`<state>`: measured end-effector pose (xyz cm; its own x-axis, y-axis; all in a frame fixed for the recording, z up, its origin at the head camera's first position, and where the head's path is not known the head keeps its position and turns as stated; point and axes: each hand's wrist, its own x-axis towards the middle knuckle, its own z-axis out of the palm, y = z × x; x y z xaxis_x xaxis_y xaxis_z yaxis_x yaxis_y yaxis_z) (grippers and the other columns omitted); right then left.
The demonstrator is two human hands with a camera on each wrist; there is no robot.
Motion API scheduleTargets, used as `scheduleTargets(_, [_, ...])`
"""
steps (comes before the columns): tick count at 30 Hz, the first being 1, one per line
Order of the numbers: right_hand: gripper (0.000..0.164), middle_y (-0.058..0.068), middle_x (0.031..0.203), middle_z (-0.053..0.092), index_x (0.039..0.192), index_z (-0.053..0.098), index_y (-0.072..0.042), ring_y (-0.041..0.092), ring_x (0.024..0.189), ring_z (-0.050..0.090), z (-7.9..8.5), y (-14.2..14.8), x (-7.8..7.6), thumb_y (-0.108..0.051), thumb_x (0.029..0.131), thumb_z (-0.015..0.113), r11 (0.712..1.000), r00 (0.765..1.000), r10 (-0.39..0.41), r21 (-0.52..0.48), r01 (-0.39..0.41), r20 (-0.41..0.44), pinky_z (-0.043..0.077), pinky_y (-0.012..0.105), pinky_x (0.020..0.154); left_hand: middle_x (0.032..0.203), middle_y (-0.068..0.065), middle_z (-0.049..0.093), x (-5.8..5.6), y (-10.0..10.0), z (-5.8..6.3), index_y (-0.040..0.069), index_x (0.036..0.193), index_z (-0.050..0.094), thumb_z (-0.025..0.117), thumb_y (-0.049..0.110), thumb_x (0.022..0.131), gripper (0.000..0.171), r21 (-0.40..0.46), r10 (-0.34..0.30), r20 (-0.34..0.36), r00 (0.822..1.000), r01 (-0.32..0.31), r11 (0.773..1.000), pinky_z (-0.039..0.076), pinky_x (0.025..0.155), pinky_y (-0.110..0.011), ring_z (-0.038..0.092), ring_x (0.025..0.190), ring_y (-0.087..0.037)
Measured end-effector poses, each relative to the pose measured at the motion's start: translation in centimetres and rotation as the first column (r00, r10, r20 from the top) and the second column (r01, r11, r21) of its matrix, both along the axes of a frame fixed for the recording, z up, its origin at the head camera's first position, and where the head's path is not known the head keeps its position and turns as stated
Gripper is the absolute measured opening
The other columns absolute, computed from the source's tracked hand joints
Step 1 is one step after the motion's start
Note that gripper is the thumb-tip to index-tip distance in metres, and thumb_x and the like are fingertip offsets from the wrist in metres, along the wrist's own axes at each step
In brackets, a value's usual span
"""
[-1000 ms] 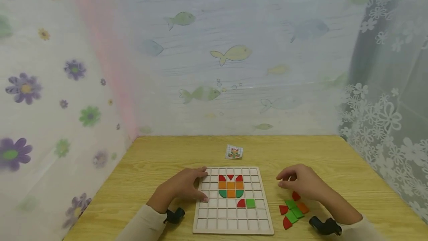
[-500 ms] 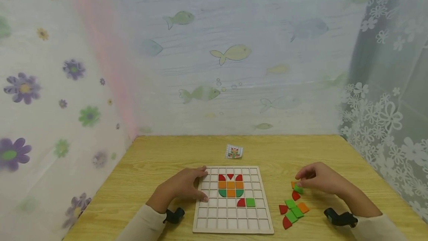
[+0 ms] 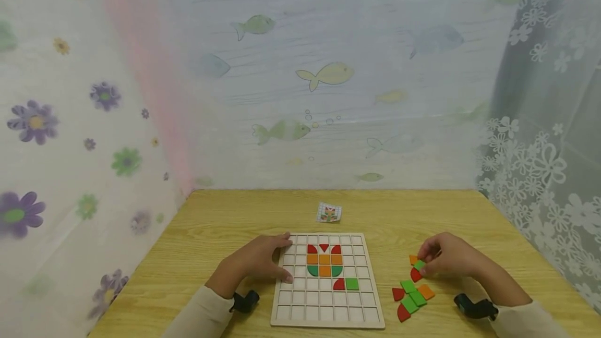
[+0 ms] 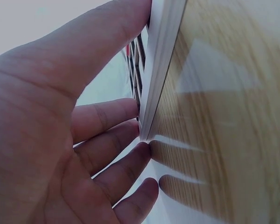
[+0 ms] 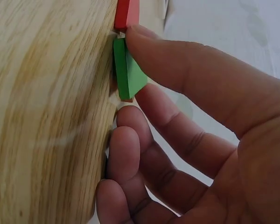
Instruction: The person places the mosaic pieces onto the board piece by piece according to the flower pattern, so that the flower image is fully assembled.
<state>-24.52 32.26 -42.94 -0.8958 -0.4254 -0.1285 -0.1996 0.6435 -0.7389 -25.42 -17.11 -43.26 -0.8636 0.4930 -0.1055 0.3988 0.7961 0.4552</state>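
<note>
The grid board (image 3: 312,298) sat low in the middle of the frame, with eleven flat tiles (image 3: 324,259) in it. Three rows of three made a cup shape, but the row under had just a red quarter-circle tile (image 3: 339,284) and a green square tile (image 3: 352,284). A little picture card (image 3: 329,213) lay above. Maybe over half was done, with nine loose tiles (image 3: 417,297) left at the lower right. The right hand (image 3: 453,257) had its thumb and pointer finger pinched on a loose green tile (image 5: 136,72); it was hard to tell if it was lifted. The left hand (image 3: 258,260) had its fingers spread, touching the board's left edge.
</note>
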Motion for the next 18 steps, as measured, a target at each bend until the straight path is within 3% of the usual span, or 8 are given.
scheduleTargets(11, [0.027, 0.008, 0.089, 0.066, 0.100, 0.071, -0.001, 0.019, 0.079, 0.061, -0.11, 0.02, 0.12, -0.015, 0.082, 0.087, 1.000, 1.000, 0.021, -0.001, -0.021, -0.015, 0.054, 0.030, 0.065, 0.166, 0.000, 0.038, 0.02, 0.00, -0.11, 0.015, 0.155, 0.050, 0.087, 0.057, 0.076, 0.097, 0.007, -0.003, 0.004, 1.000, 0.003, 1.000, 0.036, 0.121, -0.056, 0.037, 0.153, -0.032])
scheduleTargets(18, [0.018, 0.007, 0.085, 0.068, 0.098, 0.071, -0.002, 0.015, 0.070, 0.060, 0.09, -0.23, -0.09, -0.014, 0.088, 0.081, 1.000, 0.998, 0.027, -0.005, -0.028, -0.060, 0.052, 0.029, 0.060, 0.166, 0.000, 0.038, -0.11, -0.04, -0.27, 0.016, 0.156, 0.049, 0.087, 0.058, 0.076, 0.098, 0.008, -0.005, 0.007, 1.000, 0.004, 1.000, 0.036, 0.121, -0.056, 0.037, 0.153, -0.031])
